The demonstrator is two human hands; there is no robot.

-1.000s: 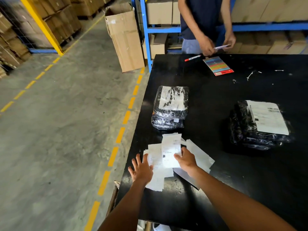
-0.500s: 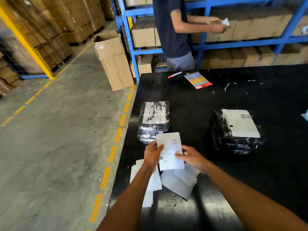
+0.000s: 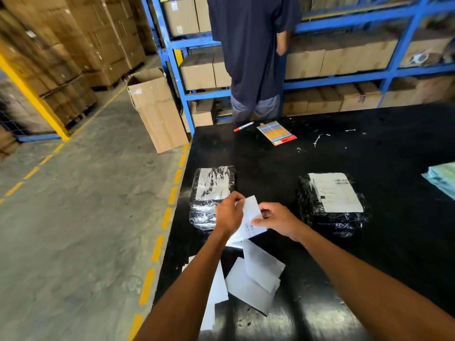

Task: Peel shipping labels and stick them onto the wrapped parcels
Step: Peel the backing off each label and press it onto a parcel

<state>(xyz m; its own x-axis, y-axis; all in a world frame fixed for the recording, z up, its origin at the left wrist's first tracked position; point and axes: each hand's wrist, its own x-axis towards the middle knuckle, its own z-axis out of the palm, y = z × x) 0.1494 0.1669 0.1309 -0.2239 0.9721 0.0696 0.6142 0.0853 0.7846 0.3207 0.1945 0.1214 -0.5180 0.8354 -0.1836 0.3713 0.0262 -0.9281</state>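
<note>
Both hands hold one white shipping label (image 3: 250, 219) above the black table (image 3: 369, 254). My left hand (image 3: 227, 214) pinches its upper left edge and my right hand (image 3: 277, 219) pinches its right side; the sheet curls between them. Beneath my forearms lie several loose white label sheets (image 3: 253, 281). A stack of black wrapped parcels (image 3: 211, 195) with a paper under its film sits just beyond my left hand. A second wrapped parcel stack (image 3: 332, 205) with a white label on top lies to the right.
A person in a dark shirt (image 3: 251, 52) stands at the table's far edge, facing blue shelving (image 3: 344, 23) full of cartons. A red marker (image 3: 243, 126) and a colourful card (image 3: 275, 132) lie near them. Teal packets (image 3: 442, 179) sit at the right edge. An open carton (image 3: 155, 109) stands on the floor.
My hands lifted one label off the loose pile and raised it; it now bends between my fingers. The person across the table turned away to the shelves.
</note>
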